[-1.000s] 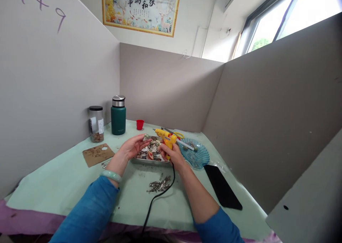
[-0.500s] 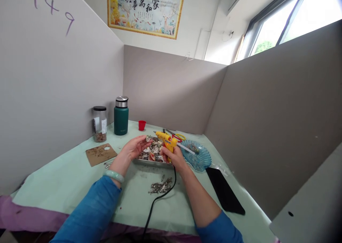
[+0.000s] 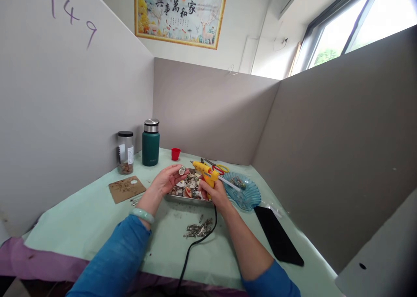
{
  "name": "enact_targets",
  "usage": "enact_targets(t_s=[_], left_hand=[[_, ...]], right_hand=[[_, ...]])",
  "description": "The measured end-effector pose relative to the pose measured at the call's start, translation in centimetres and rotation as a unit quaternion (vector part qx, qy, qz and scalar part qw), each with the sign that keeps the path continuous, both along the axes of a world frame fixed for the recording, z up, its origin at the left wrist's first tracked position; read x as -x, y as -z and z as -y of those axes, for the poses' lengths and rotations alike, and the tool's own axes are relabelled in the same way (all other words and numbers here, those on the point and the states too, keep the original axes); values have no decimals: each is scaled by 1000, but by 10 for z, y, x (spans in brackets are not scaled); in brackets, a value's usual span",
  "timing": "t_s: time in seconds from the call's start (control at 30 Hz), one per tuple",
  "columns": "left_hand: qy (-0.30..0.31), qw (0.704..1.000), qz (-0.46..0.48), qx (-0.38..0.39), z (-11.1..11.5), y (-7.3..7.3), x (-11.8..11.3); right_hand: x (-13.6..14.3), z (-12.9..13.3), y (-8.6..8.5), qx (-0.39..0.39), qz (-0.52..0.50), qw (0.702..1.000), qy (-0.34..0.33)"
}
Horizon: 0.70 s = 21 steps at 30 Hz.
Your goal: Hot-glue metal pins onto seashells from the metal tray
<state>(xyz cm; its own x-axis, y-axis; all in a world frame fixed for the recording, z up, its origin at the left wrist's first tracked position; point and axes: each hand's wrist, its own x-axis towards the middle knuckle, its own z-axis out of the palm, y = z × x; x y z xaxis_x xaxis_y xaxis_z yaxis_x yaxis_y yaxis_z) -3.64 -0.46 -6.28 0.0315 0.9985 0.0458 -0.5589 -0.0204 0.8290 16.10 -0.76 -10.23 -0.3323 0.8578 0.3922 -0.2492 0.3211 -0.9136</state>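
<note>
Between the fingertips of my left hand (image 3: 167,180) is a small whitish shell piece (image 3: 181,170), held above the left part of a metal tray (image 3: 190,200) of mixed shells. My right hand (image 3: 213,192) is closed round the handle of a yellow glue gun (image 3: 203,170). Its nozzle points left toward the piece, with a gap between them. A clear glue stick sticks out of the gun's back, and a black cord (image 3: 192,246) runs down to the front edge.
Metal clips (image 3: 198,228) lie in front of the tray. A blue shell-shaped dish (image 3: 249,193), scissors (image 3: 222,168) and a black slab (image 3: 278,236) are at right. Brown card (image 3: 126,189), jar (image 3: 125,152), green bottle (image 3: 150,142) and red cup (image 3: 175,154) stand or lie left and behind.
The piece in my left hand has turned, showing a rounder pale face. The whole view has shifted slightly; my right hand keeps its hold on the glue gun.
</note>
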Motion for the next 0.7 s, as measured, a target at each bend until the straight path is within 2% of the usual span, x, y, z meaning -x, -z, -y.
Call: enact_targets(t_s=[0.13, 0.33, 0.5, 0.6, 0.7], left_hand=[[-10, 1000, -10, -9, 1, 0, -2], [-18, 999, 29, -15, -1, 0, -3], [0, 998, 51, -40, -3, 2, -1], [8, 998, 42, -51, -5, 5, 1], [-12, 999, 19, -46, -8, 7, 3]], right_hand=[[0, 0, 0, -8, 0, 1000, -10], [-1, -1, 0, -5, -6, 1000, -15], [-2, 0, -2, 0, -19, 1000, -10], [-3, 2, -4, -3, -16, 1000, -25], [-5, 4, -5, -3, -12, 999, -34]])
